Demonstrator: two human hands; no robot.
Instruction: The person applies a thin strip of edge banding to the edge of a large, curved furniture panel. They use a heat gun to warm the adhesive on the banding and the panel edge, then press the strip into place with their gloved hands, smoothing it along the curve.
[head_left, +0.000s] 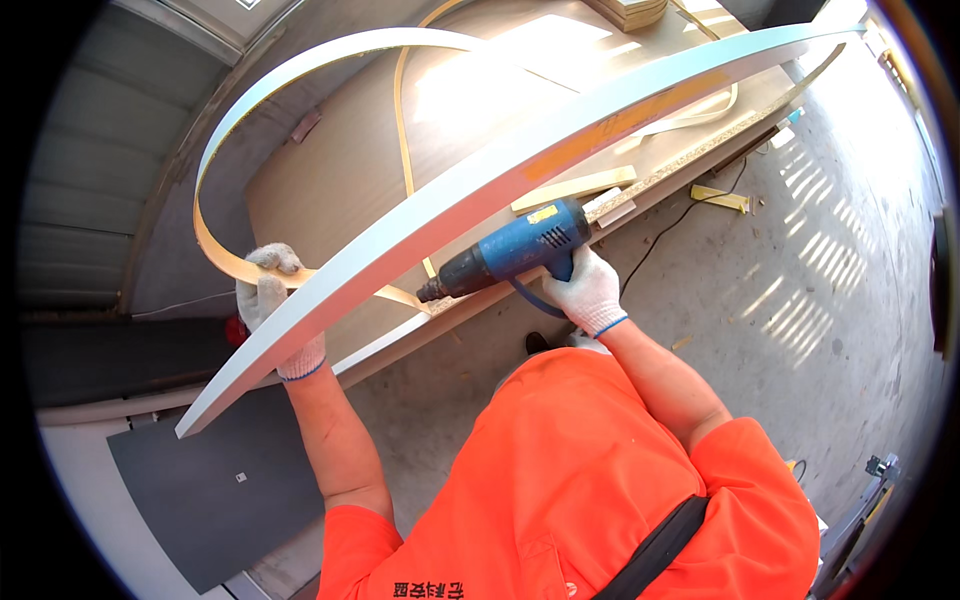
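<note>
The person's right hand [590, 290] is curled, its arm [665, 375] bent. The left hand [264, 296] seems curled too, but is partly hidden.

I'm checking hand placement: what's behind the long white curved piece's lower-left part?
The gloved left hand: its fingers show above the piece, its cuff below. The stretch of glove between is covered.

Heat gun [520, 245] right of left hand [263, 298], wooden piece [573, 189] behind, on table [335, 180].
</note>
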